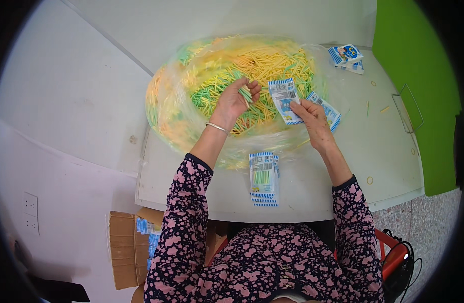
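A big clear plastic bag [166, 96] lies wide on the table, full of thin yellow, green and orange sticks [272, 65]. Over its middle, my left hand [232, 103] is closed around a small bunch of pale green sticks [245, 94]. My right hand [313, 121] pinches a small blue-and-white printed packet [284, 98] by its lower right side, above the right part of the bag. Another such packet [332, 117] lies just behind that hand, partly hidden by it. Nearer me, a stack of packets [262, 177] rests on the table, green sticks showing through the top one's window.
More packets [348, 54] lie at the back right. Rubber bands [369, 180] and a few stray sticks [384, 109] are scattered on the right of the table [313, 197]. A green panel [424, 101] borders it. A cardboard box [127, 247] holding blue packets stands below left.
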A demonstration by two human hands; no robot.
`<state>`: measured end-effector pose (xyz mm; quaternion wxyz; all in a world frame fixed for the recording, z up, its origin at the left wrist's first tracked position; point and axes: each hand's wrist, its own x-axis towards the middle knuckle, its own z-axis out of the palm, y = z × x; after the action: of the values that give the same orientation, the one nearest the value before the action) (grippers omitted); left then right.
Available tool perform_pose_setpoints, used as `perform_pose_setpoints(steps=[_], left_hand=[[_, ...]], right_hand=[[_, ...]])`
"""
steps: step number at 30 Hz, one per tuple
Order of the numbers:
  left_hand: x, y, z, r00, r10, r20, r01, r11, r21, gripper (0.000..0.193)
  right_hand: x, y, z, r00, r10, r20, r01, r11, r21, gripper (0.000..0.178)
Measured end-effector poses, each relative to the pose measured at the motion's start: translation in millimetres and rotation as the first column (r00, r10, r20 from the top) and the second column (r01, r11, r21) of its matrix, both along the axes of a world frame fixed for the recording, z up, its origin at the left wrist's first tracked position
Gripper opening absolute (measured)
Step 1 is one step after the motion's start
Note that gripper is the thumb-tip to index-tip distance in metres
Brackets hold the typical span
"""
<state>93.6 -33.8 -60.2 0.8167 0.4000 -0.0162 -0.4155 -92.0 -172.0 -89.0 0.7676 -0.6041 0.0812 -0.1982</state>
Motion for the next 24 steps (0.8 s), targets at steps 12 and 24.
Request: perform_pose_setpoints(steps=[12,24], left_hand=[[-16,4,14,0.838,-0.046,0.544,-0.029,0.991,0.127,0.023],[-20,4,15,0.670,-0.129,0.731,-0.078,0.967,0.242,0.023]], right_hand=[[-5,-1,3,0.992,0.092,-0.090,-0.095,0.995,-0.029,0.020],[-7,-4,5,0.976,0.157,-0.148,-0.163,0.986,-0.028,0.019]])
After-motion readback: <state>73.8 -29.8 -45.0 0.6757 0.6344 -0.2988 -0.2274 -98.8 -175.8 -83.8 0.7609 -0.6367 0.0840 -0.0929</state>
